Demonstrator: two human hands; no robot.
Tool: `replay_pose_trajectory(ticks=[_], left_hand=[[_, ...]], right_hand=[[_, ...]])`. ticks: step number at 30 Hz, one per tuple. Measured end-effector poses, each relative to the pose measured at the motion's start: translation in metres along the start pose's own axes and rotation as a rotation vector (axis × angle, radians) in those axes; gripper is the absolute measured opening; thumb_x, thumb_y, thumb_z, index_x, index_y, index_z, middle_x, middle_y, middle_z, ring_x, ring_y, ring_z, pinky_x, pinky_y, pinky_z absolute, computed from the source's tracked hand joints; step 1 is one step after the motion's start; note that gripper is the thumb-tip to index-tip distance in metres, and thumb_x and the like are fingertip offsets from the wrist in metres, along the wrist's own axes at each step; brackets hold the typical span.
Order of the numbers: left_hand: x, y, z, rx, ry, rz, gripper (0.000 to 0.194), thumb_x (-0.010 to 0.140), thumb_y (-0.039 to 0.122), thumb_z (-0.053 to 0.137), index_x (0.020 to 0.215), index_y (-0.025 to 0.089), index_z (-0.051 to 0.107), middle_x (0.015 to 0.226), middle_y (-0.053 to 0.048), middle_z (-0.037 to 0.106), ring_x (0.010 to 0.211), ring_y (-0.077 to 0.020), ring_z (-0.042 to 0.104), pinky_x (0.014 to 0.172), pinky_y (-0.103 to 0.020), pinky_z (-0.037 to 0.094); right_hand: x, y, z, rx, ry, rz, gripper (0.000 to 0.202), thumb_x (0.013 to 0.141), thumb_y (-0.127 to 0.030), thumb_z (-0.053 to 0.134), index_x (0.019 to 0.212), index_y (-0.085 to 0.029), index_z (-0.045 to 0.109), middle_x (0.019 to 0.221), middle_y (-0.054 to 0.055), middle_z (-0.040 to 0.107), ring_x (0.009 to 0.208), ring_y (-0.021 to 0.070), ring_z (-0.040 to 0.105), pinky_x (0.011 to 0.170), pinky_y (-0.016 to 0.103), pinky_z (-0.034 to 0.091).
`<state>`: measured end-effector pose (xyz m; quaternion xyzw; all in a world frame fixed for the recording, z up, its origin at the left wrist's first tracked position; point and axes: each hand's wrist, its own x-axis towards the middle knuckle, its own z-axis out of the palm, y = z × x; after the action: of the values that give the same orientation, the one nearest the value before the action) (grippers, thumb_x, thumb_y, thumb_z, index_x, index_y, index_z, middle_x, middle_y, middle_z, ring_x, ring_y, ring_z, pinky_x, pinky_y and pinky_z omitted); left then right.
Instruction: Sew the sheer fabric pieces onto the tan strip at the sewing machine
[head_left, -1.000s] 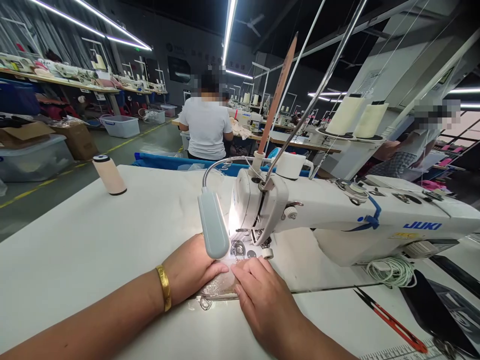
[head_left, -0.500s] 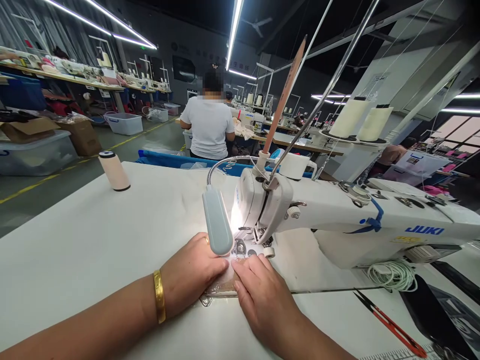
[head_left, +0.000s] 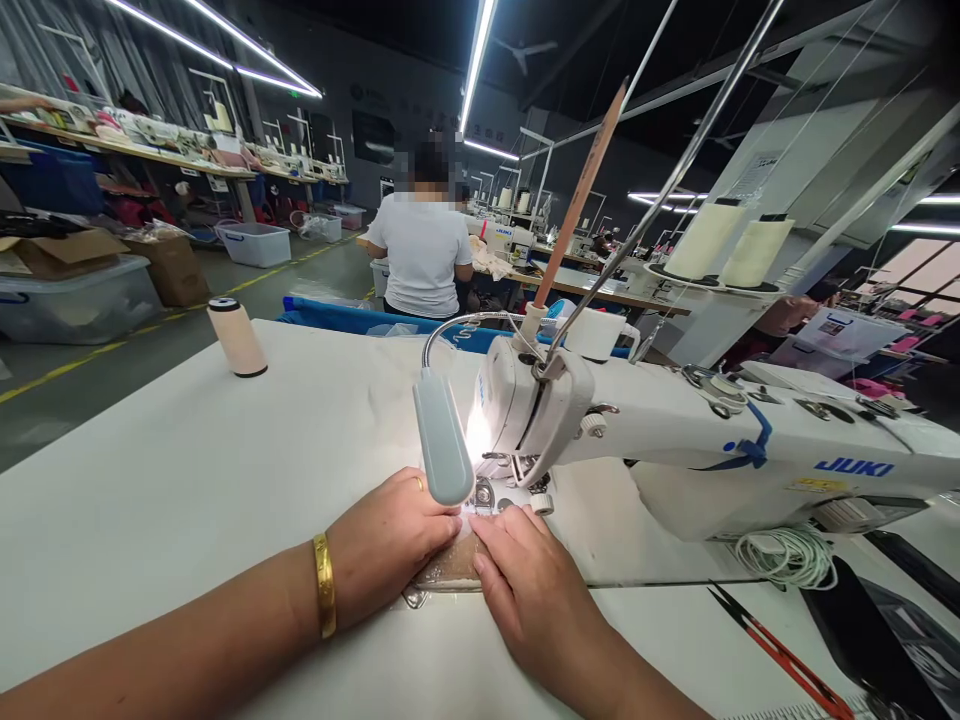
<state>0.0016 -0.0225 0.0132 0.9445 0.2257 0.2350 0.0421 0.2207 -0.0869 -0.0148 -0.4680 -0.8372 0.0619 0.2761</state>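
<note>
Left hand (head_left: 386,532) and right hand (head_left: 529,582) on 1 brownish piece (head_left: 454,568) (grip unclear)

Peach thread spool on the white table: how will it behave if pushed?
The spool would probably tip if pushed high, being tall and narrow. Toppled, its round body may roll, perhaps off the nearby table edge.

We read "JUKI" in blue on the near sewing machine (head_left: 675,415) and, probably, again on a background machine (head_left: 498,245). The near one's yellow label (head_left: 820,485) and the wall lettering (head_left: 431,112) are too unclear for us.
</note>
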Motion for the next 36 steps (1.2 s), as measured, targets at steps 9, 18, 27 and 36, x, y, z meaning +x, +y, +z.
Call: replay_pose_trajectory(ticks=[9, 18, 27, 36], left_hand=[[0.0038, 0.0020, -0.0029, -0.028, 0.066, 0.071, 0.036, 0.106, 0.011, 0.042, 0.090, 0.018, 0.074, 0.092, -0.006, 0.077, 0.081, -0.0206, 0.067, 0.072, -0.034, 0.052], [-0.0011, -0.0003, -0.0009, -0.023, 0.024, 0.072, 0.029, 0.103, 0.007, 0.048, 0.098, 0.021, 0.074, 0.093, -0.005, 0.076, 0.085, -0.0213, 0.069, 0.077, -0.033, 0.053], [0.0010, -0.0002, 0.0008, -0.036, 0.098, 0.115, 0.029, 0.101, 0.005, 0.046, 0.092, 0.019, 0.069, 0.093, -0.005, 0.076, 0.081, -0.0208, 0.065, 0.074, -0.033, 0.050], [-0.0006, -0.0006, 0.0012, 0.061, -0.020, -0.046, 0.023, 0.100, 0.009, 0.048, 0.090, 0.019, 0.066, 0.089, -0.005, 0.068, 0.079, -0.0219, 0.061, 0.072, -0.033, 0.049]], right_hand=[[-0.0009, 0.0016, -0.0039, 0.022, 0.035, -0.032, 0.035, 0.104, -0.010, 0.047, 0.134, -0.019, 0.063, 0.099, 0.008, 0.067, 0.087, 0.0260, 0.057, 0.076, 0.040, 0.053], [-0.0017, 0.0008, -0.0043, -0.005, 0.005, -0.026, 0.030, 0.104, -0.009, 0.046, 0.119, -0.020, 0.069, 0.092, 0.007, 0.062, 0.083, 0.0254, 0.054, 0.072, 0.038, 0.051], [-0.0004, 0.0006, -0.0052, 0.011, 0.024, -0.015, 0.035, 0.102, -0.008, 0.047, 0.130, -0.020, 0.065, 0.094, 0.007, 0.064, 0.084, 0.0257, 0.056, 0.071, 0.038, 0.051], [-0.0021, 0.0005, -0.0034, 0.000, 0.023, -0.041, 0.036, 0.099, -0.004, 0.047, 0.120, -0.020, 0.070, 0.086, 0.005, 0.058, 0.078, 0.0232, 0.050, 0.065, 0.032, 0.046]])
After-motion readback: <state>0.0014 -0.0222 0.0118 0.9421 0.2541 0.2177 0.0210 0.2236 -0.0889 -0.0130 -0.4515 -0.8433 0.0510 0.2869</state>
